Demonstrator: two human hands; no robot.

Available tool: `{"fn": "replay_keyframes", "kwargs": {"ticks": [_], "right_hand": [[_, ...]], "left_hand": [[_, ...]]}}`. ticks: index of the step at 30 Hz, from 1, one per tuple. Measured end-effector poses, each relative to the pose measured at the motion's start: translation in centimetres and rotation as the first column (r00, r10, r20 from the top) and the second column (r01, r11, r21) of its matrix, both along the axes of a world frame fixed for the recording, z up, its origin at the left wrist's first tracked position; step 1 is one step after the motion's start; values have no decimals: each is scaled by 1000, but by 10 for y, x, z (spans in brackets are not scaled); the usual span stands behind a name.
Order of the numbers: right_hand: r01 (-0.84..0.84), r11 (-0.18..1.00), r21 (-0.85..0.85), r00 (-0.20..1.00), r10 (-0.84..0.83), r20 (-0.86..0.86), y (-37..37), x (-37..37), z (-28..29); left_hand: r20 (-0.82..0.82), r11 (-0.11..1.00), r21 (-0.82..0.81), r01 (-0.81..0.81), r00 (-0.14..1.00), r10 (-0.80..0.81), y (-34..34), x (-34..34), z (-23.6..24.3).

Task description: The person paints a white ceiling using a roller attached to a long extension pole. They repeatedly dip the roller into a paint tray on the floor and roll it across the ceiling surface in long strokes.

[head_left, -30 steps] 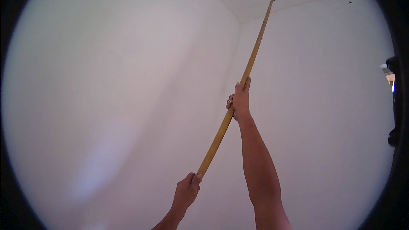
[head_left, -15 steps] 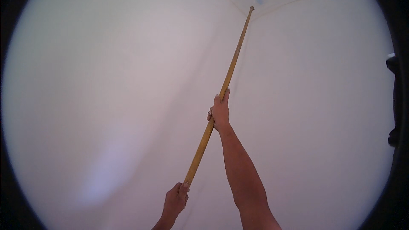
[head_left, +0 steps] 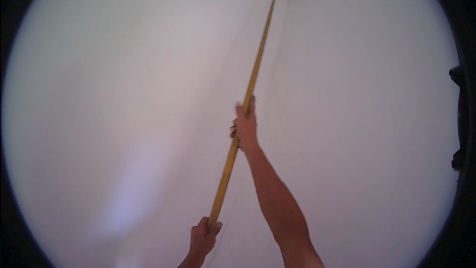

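Observation:
A long yellow wooden pole (head_left: 255, 64) runs from the lower middle of the view up to the top, where its tip meets the corner of two white walls. My left hand (head_left: 204, 237) grips the pole's lower end. Higher up, my right hand (head_left: 245, 126) is closed around the pole near its middle, arm stretched upward. What is fixed at the pole's far tip is too small to make out.
White walls (head_left: 124, 94) fill nearly the whole view and meet in a corner line running up beside the pole. A dark object (head_left: 458, 119) shows at the right rim.
The pole and both hands have shifted left in the view, and the pole's tip has moved from the ceiling area toward the wall corner at the top.

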State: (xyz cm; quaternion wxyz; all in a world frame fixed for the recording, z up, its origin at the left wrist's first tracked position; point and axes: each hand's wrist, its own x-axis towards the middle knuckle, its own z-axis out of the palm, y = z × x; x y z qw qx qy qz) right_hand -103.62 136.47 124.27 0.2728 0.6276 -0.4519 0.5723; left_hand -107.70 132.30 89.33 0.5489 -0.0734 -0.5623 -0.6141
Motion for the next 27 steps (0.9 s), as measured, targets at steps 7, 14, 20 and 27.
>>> {"fn": "replay_keyframes", "kwargs": {"ticks": [7, 14, 20, 27], "right_hand": [[57, 932, 358, 968, -140, 208, 0, -38, -135], [180, 933, 310, 967, -225, 116, 54, 152, -174], [405, 914, 2, 898, -398, 189, 114, 423, -174], [448, 806, -386, 893, -380, 242, 281, 755, -166]], "left_hand": [[407, 994, -82, -67, 908, 95, -35, -55, -211], [310, 965, -263, 2, 947, 83, -20, 96, -352], [756, 915, -86, 394, 625, -198, -11, 332, -340], [889, 684, -235, 690, 437, -135, 26, 587, -419]]}}
